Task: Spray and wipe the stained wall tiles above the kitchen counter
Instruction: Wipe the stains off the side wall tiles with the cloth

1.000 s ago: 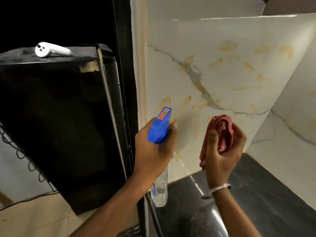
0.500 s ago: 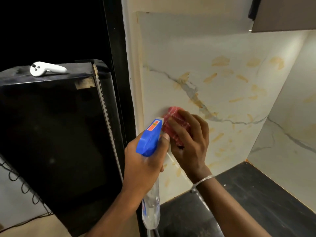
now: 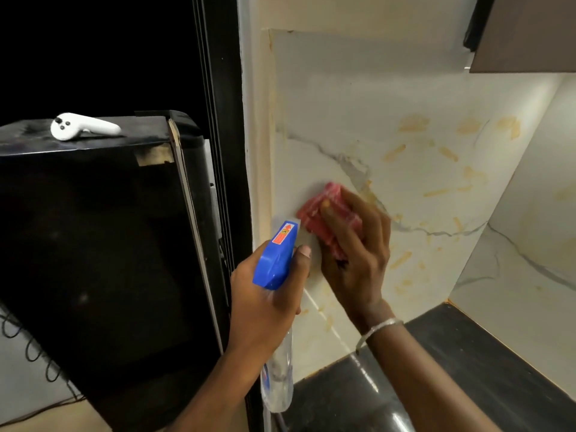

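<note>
The wall tiles [image 3: 405, 113] fill the far and right side of the view: pale, glossy marble-pattern panels with a grey vein. Yellow-brown stains [image 3: 394, 152] are scattered over the middle and right of the far panel. The surface is hard and rigid. Judged from its sheen, it will be slick once wetted, so wiping pressure should be firm and flat.

A tall black appliance [image 3: 93, 244] stands on the left. The dark polished bench [image 3: 467, 363] runs along the foot of the tiles at the near right.

The spray bottle [image 3: 276, 257], with a blue trigger head and clear body, is held near the left edge of the tiled panel, nozzle toward the wall. It looks light, with stiff plastic walls. The correct hold is around the neck, with one finger free for the trigger.

The red cloth [image 3: 314, 210] is bunched against the tile, left of the vein. It is soft and limp and needs a full palm behind it.

The left hand [image 3: 265, 300] is wrapped around the bottle neck, with one fingertip extended beside the head. The right hand [image 3: 358, 251] lies over the cloth with fingers stretched out, pressing it onto the tile. The thumb is hidden.

A small white controller [image 3: 84, 126] rests on top of the appliance.
</note>
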